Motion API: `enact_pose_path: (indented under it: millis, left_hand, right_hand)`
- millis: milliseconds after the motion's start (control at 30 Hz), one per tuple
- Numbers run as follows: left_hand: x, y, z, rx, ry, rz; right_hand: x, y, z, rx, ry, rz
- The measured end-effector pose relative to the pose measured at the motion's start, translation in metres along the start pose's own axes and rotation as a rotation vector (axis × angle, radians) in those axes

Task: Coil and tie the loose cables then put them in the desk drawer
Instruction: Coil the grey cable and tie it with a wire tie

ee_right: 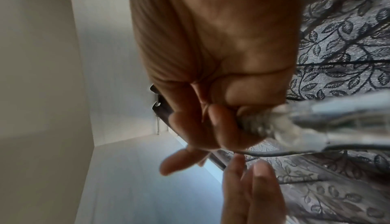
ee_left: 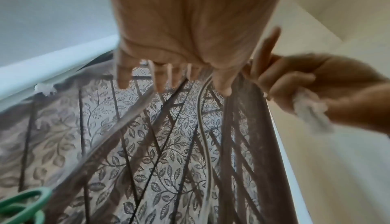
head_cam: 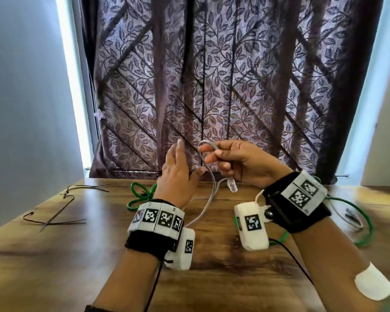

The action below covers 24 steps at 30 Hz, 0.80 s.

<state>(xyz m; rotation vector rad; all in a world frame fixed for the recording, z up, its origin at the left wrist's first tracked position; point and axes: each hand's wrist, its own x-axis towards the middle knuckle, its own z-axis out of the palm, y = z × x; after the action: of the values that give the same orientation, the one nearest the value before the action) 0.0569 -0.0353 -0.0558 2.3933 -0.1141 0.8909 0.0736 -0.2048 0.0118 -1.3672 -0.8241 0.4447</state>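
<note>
Both hands are raised above the wooden desk (head_cam: 95, 255) in front of the curtain. My right hand (head_cam: 225, 156) grips a grey cable (head_cam: 212, 188) near its end, and the clear plug (head_cam: 232, 185) hangs below the fist. The cable arches over the fingertips and drops to the desk between my wrists. My left hand (head_cam: 179, 170) stands beside that strand with straight fingers, thumb close to it. In the right wrist view the right hand's fingers (ee_right: 213, 127) curl round the grey cable (ee_right: 274, 153). In the left wrist view the grey cable (ee_left: 203, 127) runs past the thumb. No drawer is in view.
A green cable (head_cam: 142, 194) lies looped on the desk behind my left wrist, and more green cable (head_cam: 367, 224) curves at the right. Black zip ties (head_cam: 59, 218) lie at the left, and a dark object (head_cam: 351, 216) at the right. The patterned curtain (head_cam: 234, 86) hangs at the desk's far edge.
</note>
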Motion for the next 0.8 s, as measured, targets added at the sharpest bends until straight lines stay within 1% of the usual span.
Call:
enact_pose_path:
  millis: [100, 167, 233, 267, 333, 367, 433, 467, 500, 533, 600, 667, 700, 767, 800]
  left_hand:
    - [0.001, 0.002, -0.005, 0.045, 0.122, 0.169]
    - [0.0, 0.006, -0.007, -0.106, 0.17, 0.251]
    - [0.0, 0.011, -0.006, -0.296, 0.196, 0.265]
    - [0.0, 0.013, -0.005, -0.386, 0.166, 0.231]
    - [-0.001, 0.019, 0.001, -0.556, 0.013, 0.122]
    - [-0.001, 0.019, 0.006, -0.574, -0.096, 0.061]
    - [-0.004, 0.023, 0.016, -0.46, -0.324, -0.007]
    - [-0.006, 0.026, 0.019, -0.368, -0.403, -0.003]
    - [-0.009, 0.029, 0.021, -0.272, -0.451, 0.013]
    - [-0.01, 0.03, 0.022, -0.177, -0.476, 0.028]
    - [-0.012, 0.03, 0.022, -0.011, -0.469, 0.061]
    - [-0.012, 0.03, 0.02, 0.123, -0.416, 0.129]
    - [-0.011, 0.031, 0.019, 0.167, -0.397, 0.168]
    - [-0.011, 0.03, 0.016, 0.232, -0.4, 0.213]
    - [-0.011, 0.029, 0.013, 0.243, -0.417, 0.22]
  right_hand:
    - [-0.001, 0.0, 0.006, 0.128, -0.174, 0.049]
    - [-0.001, 0.0, 0.011, 0.226, -0.229, 0.091]
    - [0.0, -0.001, 0.016, 0.316, -0.212, 0.056]
    - [0.001, -0.002, 0.018, 0.352, -0.181, 0.008]
    - [0.003, -0.004, 0.019, 0.398, -0.077, -0.124]
    - [0.004, -0.005, 0.018, 0.412, -0.009, -0.19]
    - [0.007, -0.004, 0.01, 0.387, 0.125, -0.262]
    - [0.008, -0.002, 0.005, 0.329, 0.183, -0.26]
    - [0.008, 0.0, 0.0, 0.254, 0.232, -0.239]
    - [0.009, 0.003, -0.005, 0.182, 0.271, -0.214]
    - [0.012, 0.009, -0.012, 0.055, 0.305, -0.175]
    - [0.017, 0.019, -0.013, -0.147, 0.295, -0.184]
    - [0.019, 0.025, -0.011, -0.312, 0.274, -0.209]
    - [0.025, 0.04, -0.006, -0.667, 0.199, -0.278]
    - [0.027, 0.046, -0.003, -0.79, 0.145, -0.286]
